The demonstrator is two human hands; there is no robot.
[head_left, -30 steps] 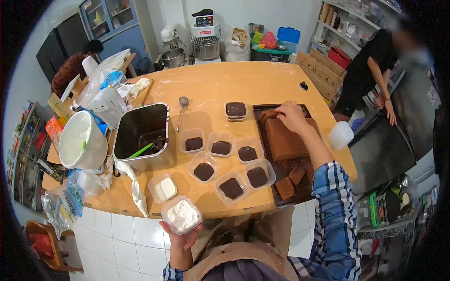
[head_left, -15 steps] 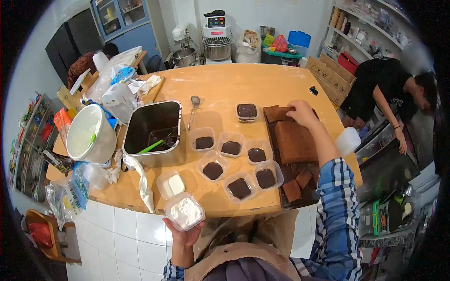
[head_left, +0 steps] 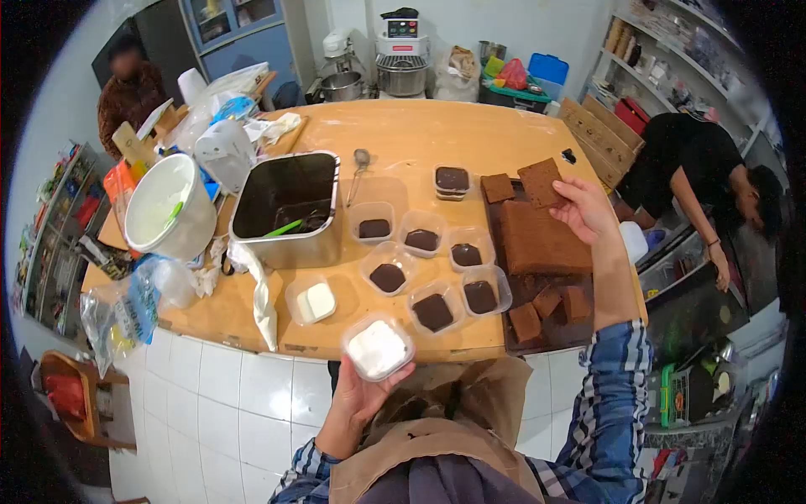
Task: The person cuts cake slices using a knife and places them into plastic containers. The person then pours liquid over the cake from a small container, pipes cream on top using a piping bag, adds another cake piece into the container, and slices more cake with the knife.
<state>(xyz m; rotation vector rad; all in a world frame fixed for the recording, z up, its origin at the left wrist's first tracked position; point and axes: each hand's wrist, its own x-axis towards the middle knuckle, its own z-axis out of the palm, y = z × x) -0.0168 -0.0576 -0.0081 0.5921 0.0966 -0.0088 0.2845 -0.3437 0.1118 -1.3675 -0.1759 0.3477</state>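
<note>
My left hand point(head_left: 359, 403) holds a clear plastic cup point(head_left: 378, 346) with white cream spread inside, just off the table's front edge. Raised over the tray, my right hand point(head_left: 585, 208) pinches a square slice of chocolate cake point(head_left: 541, 182) by its edge. Below it, a large block of chocolate cake point(head_left: 544, 239) lies on the dark tray point(head_left: 537, 336), with another square slice point(head_left: 498, 187) behind and several cut pieces point(head_left: 525, 321) in front. Several clear cups with a dark chocolate layer point(head_left: 432, 311) stand left of the tray. One cup holds white cream point(head_left: 316, 301).
A deep metal container point(head_left: 290, 252) with a green spatula stands at the left, beside a white bowl point(head_left: 168, 210). A piping bag point(head_left: 262, 302) lies at the front edge, a small strainer point(head_left: 361, 160) behind. Two people are nearby: one bending at right point(head_left: 701, 160), one far left point(head_left: 130, 92).
My right hand has lifted a cake slice off the tray and moved right and up with it. My left hand has brought the cream cup to the right and slightly up.
</note>
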